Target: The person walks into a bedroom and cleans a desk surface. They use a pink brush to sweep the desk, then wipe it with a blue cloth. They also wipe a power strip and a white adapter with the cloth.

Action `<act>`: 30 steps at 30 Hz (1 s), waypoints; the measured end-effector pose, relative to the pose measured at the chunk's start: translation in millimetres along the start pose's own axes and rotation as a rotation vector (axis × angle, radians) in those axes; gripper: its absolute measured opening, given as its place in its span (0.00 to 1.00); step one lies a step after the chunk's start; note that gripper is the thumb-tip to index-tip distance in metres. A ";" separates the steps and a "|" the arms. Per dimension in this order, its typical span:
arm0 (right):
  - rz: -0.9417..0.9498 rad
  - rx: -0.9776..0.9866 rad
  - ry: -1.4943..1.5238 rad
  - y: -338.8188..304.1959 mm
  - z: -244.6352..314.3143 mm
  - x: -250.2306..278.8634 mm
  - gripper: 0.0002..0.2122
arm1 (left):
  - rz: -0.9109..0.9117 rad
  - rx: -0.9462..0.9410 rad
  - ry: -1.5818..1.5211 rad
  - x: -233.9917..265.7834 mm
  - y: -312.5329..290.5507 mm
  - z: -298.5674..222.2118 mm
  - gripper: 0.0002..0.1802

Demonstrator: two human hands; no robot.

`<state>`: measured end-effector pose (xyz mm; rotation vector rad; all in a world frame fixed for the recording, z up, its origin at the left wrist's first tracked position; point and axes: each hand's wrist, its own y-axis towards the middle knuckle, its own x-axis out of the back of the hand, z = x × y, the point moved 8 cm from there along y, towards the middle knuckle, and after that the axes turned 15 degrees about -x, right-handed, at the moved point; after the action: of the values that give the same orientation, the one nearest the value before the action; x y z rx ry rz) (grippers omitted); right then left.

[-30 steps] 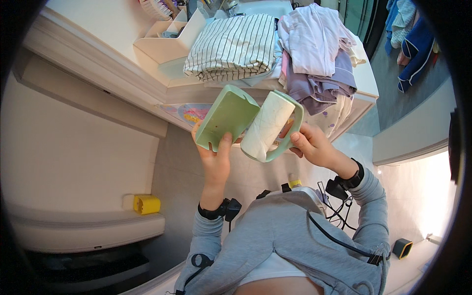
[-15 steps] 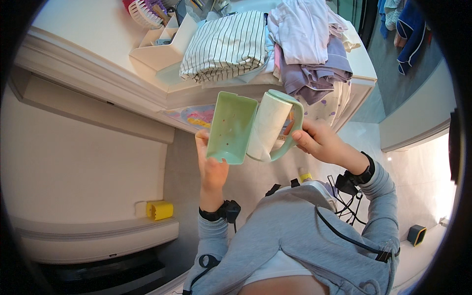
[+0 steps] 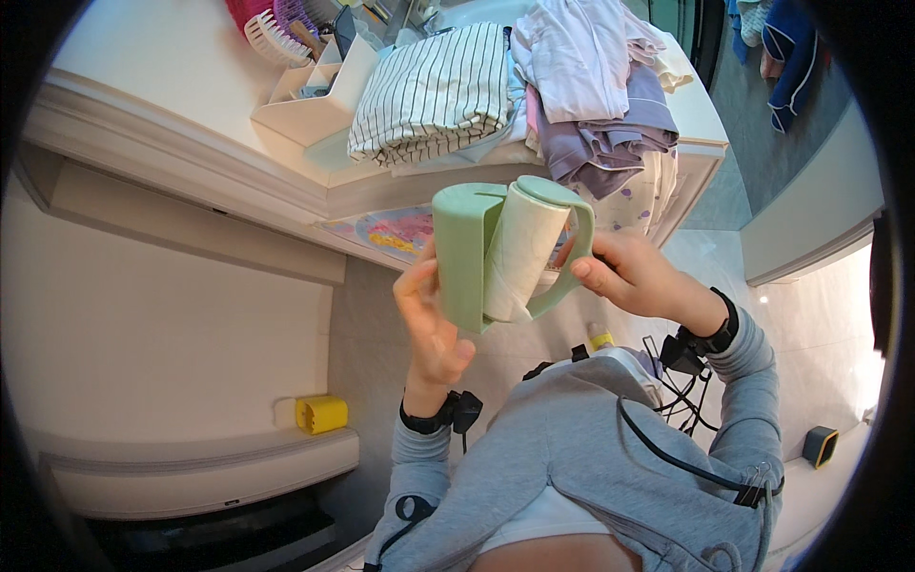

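A lint roller [image 3: 523,250] with a white paper roll and a pale green loop handle is in front of me, below the counter edge. My right hand [image 3: 640,274] is closed round its handle on the right. On the left, my left hand [image 3: 434,329] holds a pale green, half-round cover [image 3: 461,253], fingers behind it and thumb near its lower end. The cover's curved outside faces me, and its right edge overlaps the left side of the paper roll. Most of my left fingertips are hidden behind the cover.
On the counter [image 3: 172,95] lie a striped folded cloth [image 3: 434,91], lilac and purple clothes [image 3: 610,133] and a white organizer [image 3: 319,100] beside a white brush [image 3: 276,38]. A yellow box [image 3: 322,414] sits at left; a dark speaker-like block [image 3: 820,446] stands at right.
My left hand has turned the cover from its hollow inside to its curved outside and moved it right, over the paper roll's edge. The lint roller stays nearly in place.
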<state>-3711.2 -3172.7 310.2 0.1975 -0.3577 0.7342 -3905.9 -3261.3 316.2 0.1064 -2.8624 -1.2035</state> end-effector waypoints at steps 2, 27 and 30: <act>-0.040 0.047 -0.053 -1.8 3.2 1.7 0.14 | -0.018 0.028 -0.013 2.0 2.6 2.1 0.58; 0.064 0.172 -0.219 -19.3 22.8 -7.3 0.15 | 0.027 0.222 -0.014 6.0 4.6 -14.2 0.61; 0.035 0.193 -0.229 -19.7 25.2 -7.8 0.15 | 0.028 0.216 -0.002 7.2 3.4 -17.9 0.61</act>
<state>-3709.4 -3199.4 329.4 0.4614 -0.5092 0.7832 -3912.2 -3272.2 331.2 0.0711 -2.9756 -0.8865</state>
